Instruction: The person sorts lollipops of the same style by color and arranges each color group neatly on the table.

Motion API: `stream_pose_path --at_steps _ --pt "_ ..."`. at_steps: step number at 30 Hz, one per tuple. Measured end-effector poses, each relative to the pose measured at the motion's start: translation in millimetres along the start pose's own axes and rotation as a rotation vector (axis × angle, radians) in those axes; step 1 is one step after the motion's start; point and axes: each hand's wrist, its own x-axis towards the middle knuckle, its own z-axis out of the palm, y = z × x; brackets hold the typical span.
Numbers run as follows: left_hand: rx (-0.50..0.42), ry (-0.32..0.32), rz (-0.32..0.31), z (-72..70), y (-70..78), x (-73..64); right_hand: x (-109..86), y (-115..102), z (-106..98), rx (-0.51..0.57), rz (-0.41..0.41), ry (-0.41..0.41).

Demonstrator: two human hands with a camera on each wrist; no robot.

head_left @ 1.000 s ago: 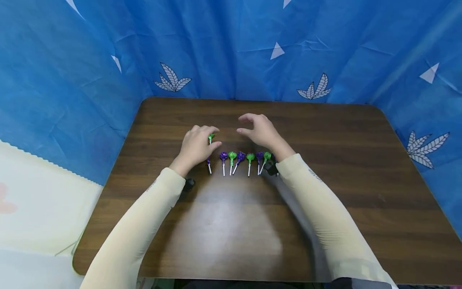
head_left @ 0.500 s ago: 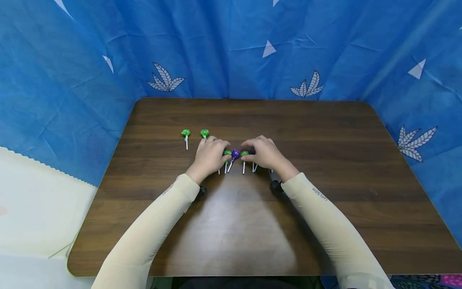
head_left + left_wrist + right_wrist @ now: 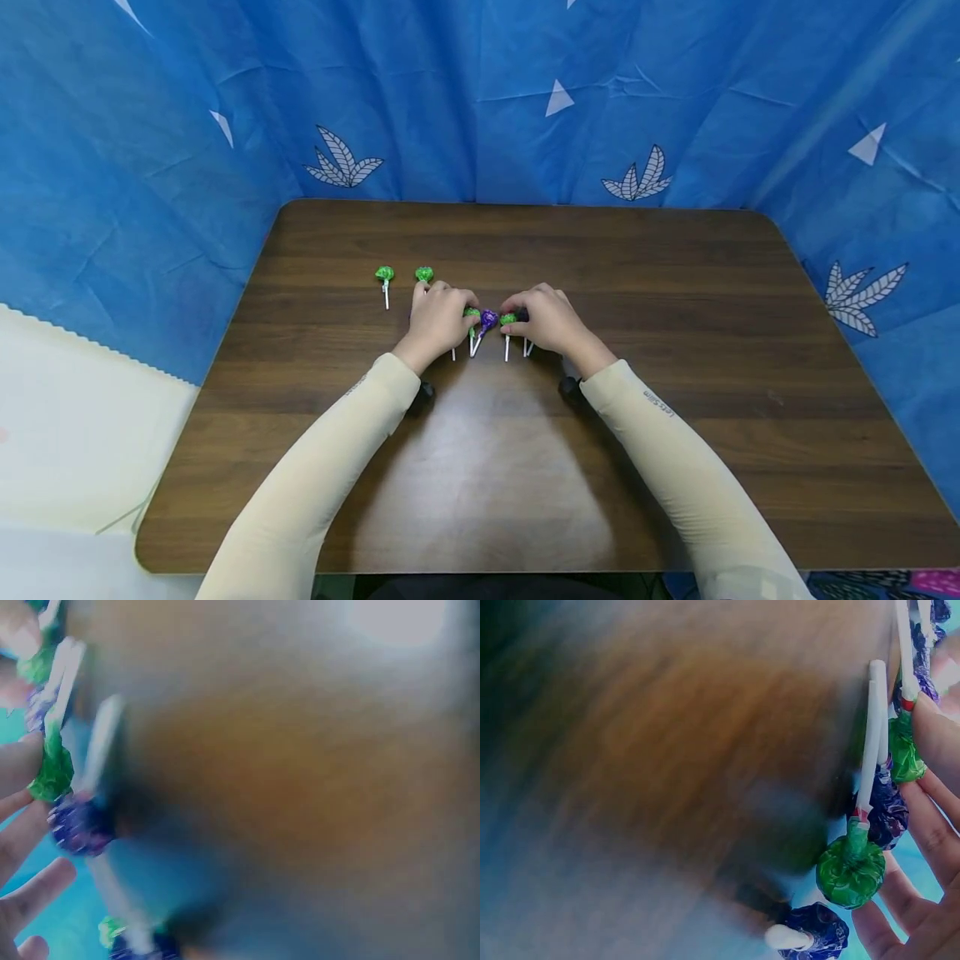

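Across the table's middle runs a row of wrapped lollipops, green and purple alternating, sticks toward me. My left hand [image 3: 438,317] pinches a green lollipop [image 3: 52,769] by its head, thumb in front and fingers behind. My right hand [image 3: 551,319] pinches another green lollipop [image 3: 907,754] between thumb and index finger. Between the two hands lies a purple lollipop [image 3: 488,320], its stick slanting against the left green one's. Beside the right hand's fingers are a purple lollipop [image 3: 889,810], a green one and another purple one. A purple lollipop [image 3: 81,823] sits by the left hand's fingers.
Two green lollipops lie farther back on the left: one apart [image 3: 385,274], the other [image 3: 424,274] just beyond the left hand's fingers. The brown wooden table [image 3: 712,333] has rounded corners. A blue patterned curtain [image 3: 480,100] hangs along its back and sides.
From the left end my left hand has moved right into the row and taken hold of a green lollipop. My right hand has come down toward me and gripped another. Latest shift is slight.
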Motion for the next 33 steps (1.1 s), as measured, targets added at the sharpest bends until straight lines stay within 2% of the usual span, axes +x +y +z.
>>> stream_pose_path --at_steps 3,8,15,20,25,30,33 --pt "-0.019 0.015 -0.007 -10.5 -0.9 8.7 0.3 0 0 0.015 0.000 0.001" --pt "-0.035 0.045 -0.031 -23.0 -5.7 33.7 0.8 3 1 0.025 -0.006 0.002" --pt "-0.030 -0.029 -0.082 -15.2 -16.7 59.3 1.1 4 1 0.045 0.004 0.007" --pt "-0.031 -0.034 -0.118 -8.7 -23.2 65.4 3.8 4 2 0.047 0.000 0.005" --pt "-0.022 -0.032 -0.115 -6.4 -26.3 66.3 12.1 4 -8 0.085 0.013 -0.006" --pt "0.011 -0.031 -0.104 -5.6 -23.5 67.9 35.3 8 -27 0.192 0.051 0.003" --pt "0.029 -0.043 -0.098 -3.9 -20.3 69.3 51.7 11 -33 0.210 0.093 -0.002"
